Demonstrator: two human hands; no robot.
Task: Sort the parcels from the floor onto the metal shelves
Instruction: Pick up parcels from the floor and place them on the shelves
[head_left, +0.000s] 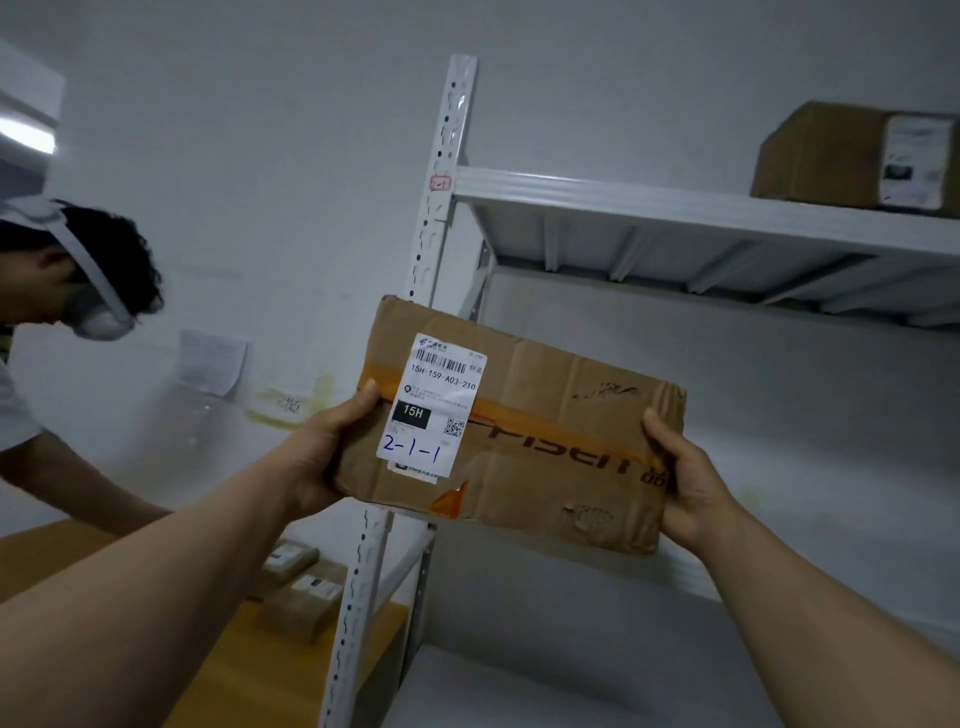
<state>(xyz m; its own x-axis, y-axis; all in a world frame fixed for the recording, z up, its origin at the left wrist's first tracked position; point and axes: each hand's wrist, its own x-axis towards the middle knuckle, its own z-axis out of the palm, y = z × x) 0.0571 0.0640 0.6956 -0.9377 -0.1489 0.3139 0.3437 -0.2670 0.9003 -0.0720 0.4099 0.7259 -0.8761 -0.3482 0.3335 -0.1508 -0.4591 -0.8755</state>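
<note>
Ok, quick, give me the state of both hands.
Left hand: holding the cardboard parcel by its left end.
Right hand: holding the parcel's right end.

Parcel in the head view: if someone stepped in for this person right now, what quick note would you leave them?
The left hand grips the parcel at its left end and the right hand grips its right end, holding it up in front of the shelving.
Its label bears a handwritten 2-1-1. A tag on the post seems to read 2-1.
Done: one other parcel sits on the upper shelf.
Left: shelve the held one, probably where its code points. At least two more parcels lie low, left of the post.
</note>
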